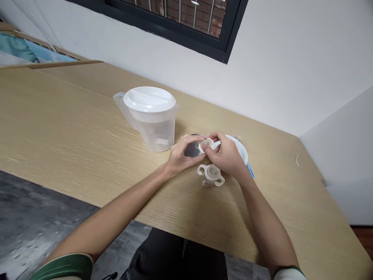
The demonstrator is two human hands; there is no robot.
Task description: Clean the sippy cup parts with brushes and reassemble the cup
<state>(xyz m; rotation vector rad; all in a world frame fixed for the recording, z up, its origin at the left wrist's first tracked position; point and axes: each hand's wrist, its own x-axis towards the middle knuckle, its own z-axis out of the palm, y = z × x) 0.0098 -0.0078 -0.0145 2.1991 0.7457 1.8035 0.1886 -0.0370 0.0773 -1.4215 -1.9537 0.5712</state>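
Between my two hands is a round whitish ring-shaped cap [206, 145], with a clear or pale centre. My left hand [181, 153] grips its left edge with fingers and thumb. From the right, my right hand [227, 156] pinches the same cap, thumb across its face. Just below them a small baby bottle [212, 174] with two curved off-white handles stands upright on the table, its top showing rings. Behind my left hand sits a dark grey, shiny-rimmed container [191, 149], partly hidden by the fingers.
A lidded translucent pitcher [159, 130] stands at the back left of the wooden table [87, 136]. Behind my right hand lies a white round dish [241, 149], a blue strip [250, 170] beside it. Farther right is a thin white piece [297, 160]. A wall and window border the back.
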